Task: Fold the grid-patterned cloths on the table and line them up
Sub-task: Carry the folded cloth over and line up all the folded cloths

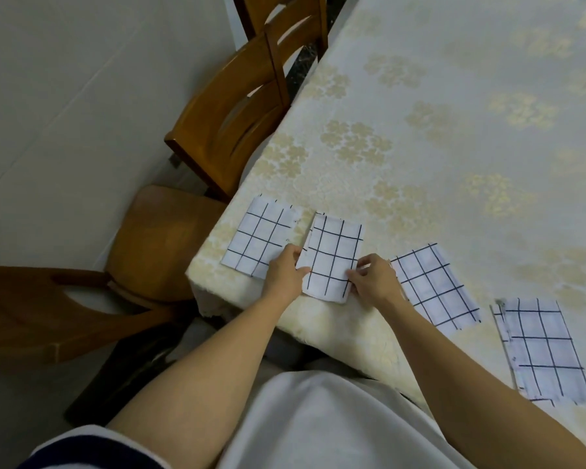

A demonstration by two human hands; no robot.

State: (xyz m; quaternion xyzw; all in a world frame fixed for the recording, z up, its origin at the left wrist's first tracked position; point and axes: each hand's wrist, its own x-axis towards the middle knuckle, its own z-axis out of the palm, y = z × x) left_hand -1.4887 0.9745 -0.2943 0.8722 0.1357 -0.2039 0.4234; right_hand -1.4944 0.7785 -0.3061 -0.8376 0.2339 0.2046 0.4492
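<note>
Several folded white cloths with a dark grid lie in a row along the near edge of the table (420, 96). The leftmost cloth (256, 235) rests by the table corner. Beside it lies the second cloth (334, 255), held at its near end by both hands. My left hand (285, 274) pinches its left edge and overlaps the leftmost cloth's near corner. My right hand (372, 279) pinches its lower right corner. A third cloth (432, 287) lies just right of my right hand, and a fourth cloth (545, 350) sits further right, nearer me.
The table wears a cream cloth with gold flower patterns. Wooden chairs stand to the left: one (230, 120) pushed against the table's side, another (156, 245) at the corner, a third chair back (48, 313) at the far left. The floor is pale tile.
</note>
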